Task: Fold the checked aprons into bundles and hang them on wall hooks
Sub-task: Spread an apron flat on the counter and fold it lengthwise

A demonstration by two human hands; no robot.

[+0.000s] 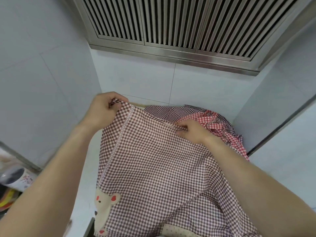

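Observation:
A brown-and-white checked apron [153, 161] with a cream bear patch lies spread over the white counter in front of me. My left hand [104, 110] grips its far left corner and lifts that corner off the counter. My right hand [191, 131] pinches the apron's far right edge, low against the cloth. Behind my right hand a red checked apron [220, 127] lies crumpled on a darker brown checked one [164, 112]. No wall hooks are in view.
White tiled walls close the counter [87, 182] in on the left, back and right. A steel louvred hood [179, 28] hangs overhead at the back. Cups and colourful items [13, 182] sit low at the left edge.

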